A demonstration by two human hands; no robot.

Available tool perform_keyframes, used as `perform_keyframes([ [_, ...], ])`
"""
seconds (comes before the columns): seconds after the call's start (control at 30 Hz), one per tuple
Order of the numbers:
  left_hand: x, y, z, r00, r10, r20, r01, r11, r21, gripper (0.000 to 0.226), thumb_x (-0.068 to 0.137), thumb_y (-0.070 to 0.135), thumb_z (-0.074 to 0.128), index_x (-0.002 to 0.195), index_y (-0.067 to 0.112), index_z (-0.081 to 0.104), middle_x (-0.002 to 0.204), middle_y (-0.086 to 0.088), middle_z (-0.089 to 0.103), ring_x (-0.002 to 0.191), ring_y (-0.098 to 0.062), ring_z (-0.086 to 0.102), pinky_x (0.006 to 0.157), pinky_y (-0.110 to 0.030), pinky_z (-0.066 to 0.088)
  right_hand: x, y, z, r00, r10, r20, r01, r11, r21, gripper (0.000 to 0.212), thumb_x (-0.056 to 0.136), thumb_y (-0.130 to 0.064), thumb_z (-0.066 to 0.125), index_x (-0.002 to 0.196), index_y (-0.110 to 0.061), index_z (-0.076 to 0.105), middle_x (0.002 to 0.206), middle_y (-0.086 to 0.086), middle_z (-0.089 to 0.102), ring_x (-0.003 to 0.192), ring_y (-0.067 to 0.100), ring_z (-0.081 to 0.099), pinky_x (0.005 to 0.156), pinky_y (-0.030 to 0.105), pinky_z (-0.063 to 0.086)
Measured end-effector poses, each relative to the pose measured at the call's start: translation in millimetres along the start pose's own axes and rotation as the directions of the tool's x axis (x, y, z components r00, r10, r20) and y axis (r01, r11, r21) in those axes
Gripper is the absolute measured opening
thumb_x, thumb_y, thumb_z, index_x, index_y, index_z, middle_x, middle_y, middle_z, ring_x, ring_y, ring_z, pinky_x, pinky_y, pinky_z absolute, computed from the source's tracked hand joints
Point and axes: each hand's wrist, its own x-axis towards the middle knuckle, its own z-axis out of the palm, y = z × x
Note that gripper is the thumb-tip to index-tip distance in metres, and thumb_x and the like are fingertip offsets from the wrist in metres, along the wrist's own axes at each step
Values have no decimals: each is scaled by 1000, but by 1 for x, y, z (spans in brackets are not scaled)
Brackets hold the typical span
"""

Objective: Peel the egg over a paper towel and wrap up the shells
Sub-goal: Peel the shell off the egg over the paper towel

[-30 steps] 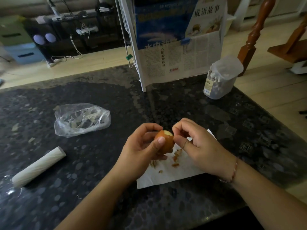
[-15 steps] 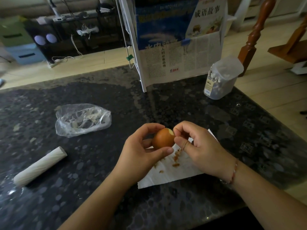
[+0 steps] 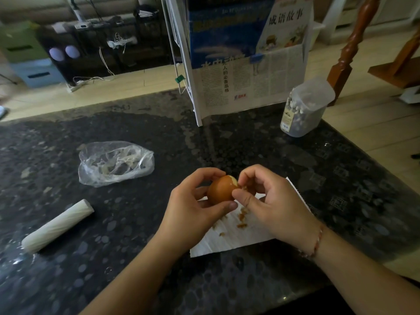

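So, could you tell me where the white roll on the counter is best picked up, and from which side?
Grip the roll around its middle, coming down from above with fingers across its width. It lies flat on the counter, slanting from near left to far right, with open space on both long sides. Both hands are busy with the egg.

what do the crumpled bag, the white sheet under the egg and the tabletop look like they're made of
Crumpled bag: thin clear plastic film, going by its see-through, glossy creases.
White sheet: matte paper towel, faintly ribbed.
Tabletop: probably polished dark speckled stone or a lookalike; it shows reflections.
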Motion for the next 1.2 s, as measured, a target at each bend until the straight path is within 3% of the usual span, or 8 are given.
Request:
perform_keyframes([
  [0.37, -3, -3, 2, 999, -33, 19, 31, 997, 65, 54, 69, 14, 88, 110, 38, 64, 115, 11, 66, 104, -10, 68, 82, -33, 60, 1, 1, -8, 993, 37, 116, -33, 999, -31, 11, 85, -22, 69, 76, -21, 63, 75, -5, 64, 65, 10, 59, 60, 24, 51],
  [0.5, -5, -4, 0, 998, -53, 32, 49, 993, 103, 57, 70, 15, 87, 114, 39, 59, 112, 22, 64, 103, -5, 67, 85, -31, 59, -1, -1, -17, 982, -8, 191, 11, 1000, -13, 9, 85, -22, 70, 78, -22, 64, 74, -1, 64, 64, 12, 60, 59, 24, 52],
  [0.63, -7, -7, -5, 990, -121, 71, 128, 987, -98, 49, 71, 25, 87, 111, 34, 60, 113, 5, 69, 101, -18, 71, 82, -34, 59, -2, 2, -26, 964, -16, 267, 65, 982, -175, 9, 82, -25, 73, 79, -26, 65, 76, -10, 65, 69, 5, 61, 61, 12, 47],
  [0.77, -7, -10, -11, 977, -176, 121, 198, 960, -199, 41, 72, 42, 78, 109, 32, 66, 112, -1, 69, 98, -25, 70, 78, -35, 58, -3, 7, -25, 932, -5, 363, 129, 940, -317, 8, 81, -29, 75, 84, -28, 67, 81, -15, 66, 72, 6, 60, 66, 17, 47],
  [0.9, -6, -15, -11, 976, -173, 130, 205, 932, -298, 37, 80, 42, 69, 114, 28, 69, 109, -5, 70, 92, -23, 67, 79, -37, 56, -4, 6, -21, 910, -34, 413, 213, 893, -397, 14, 85, -42, 66, 93, -33, 71, 90, -22, 64, 76, -17, 49, 68, 7, 34],
  [1.0, -5, -14, -10, 977, -170, 131, 208, 900, -382, 27, 88, 33, 63, 113, 24, 69, 97, -1, 71, 79, -17, 65, 70, -30, 54, -5, 5, -21, 920, -33, 389, 221, 866, -449, 17, 88, -43, 62, 100, -36, 72, 95, -23, 68, 75, -23, 47, 68, 5, 32],
  [1.1, -5, -10, -8, 975, -187, 123, 220, 902, -371, 25, 91, 35, 54, 105, 23, 70, 90, 2, 70, 74, -11, 62, 62, -25, 52, -6, 1, -21, 963, -128, 237, 229, 854, -467, 16, 86, -39, 65, 99, -35, 73, 84, -18, 72, 66, -14, 54, 64, 6, 36],
  [1.2, -4, -5, -6, 975, -192, 113, 216, 936, -279, 32, 92, 43, 47, 100, 24, 71, 86, 4, 68, 70, -10, 60, 56, -23, 48, -5, -5, -20, 952, -306, 27, 296, 888, -351, 18, 89, -36, 63, 96, -24, 75, 80, -11, 73, 62, 6, 64, 60, 26, 52],
])
